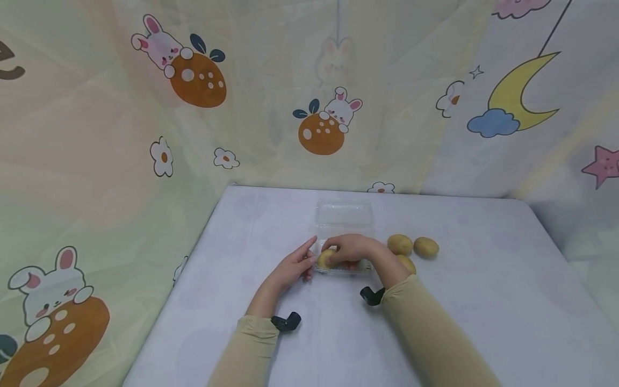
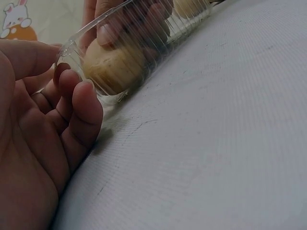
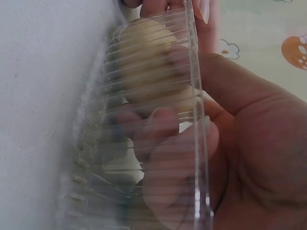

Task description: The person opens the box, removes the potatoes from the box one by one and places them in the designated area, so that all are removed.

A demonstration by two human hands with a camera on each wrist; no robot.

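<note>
A clear plastic clamshell container (image 1: 344, 272) lies on the table with its lid (image 1: 345, 214) laid back, away from the person. The right hand (image 1: 355, 248) reaches down into it and grips a potato (image 1: 325, 259) at the left end, thumb and fingertips on its skin. Through the ribbed wall, the same potato (image 2: 115, 67) shows pale yellow in the left wrist view. At the container's left end, the left hand (image 1: 292, 267) holds the rim and wall with its fingertips. Bent right-hand fingers (image 3: 160, 124) show through the plastic in the right wrist view.
Right of the container, partly behind the right wrist, sit three more potatoes: one at the back (image 1: 400, 244), one farther right (image 1: 426, 248) and one nearer (image 1: 407, 263). A white cloth covers the table (image 1: 483, 301). Printed curtains (image 1: 271, 64) stand behind and beside it.
</note>
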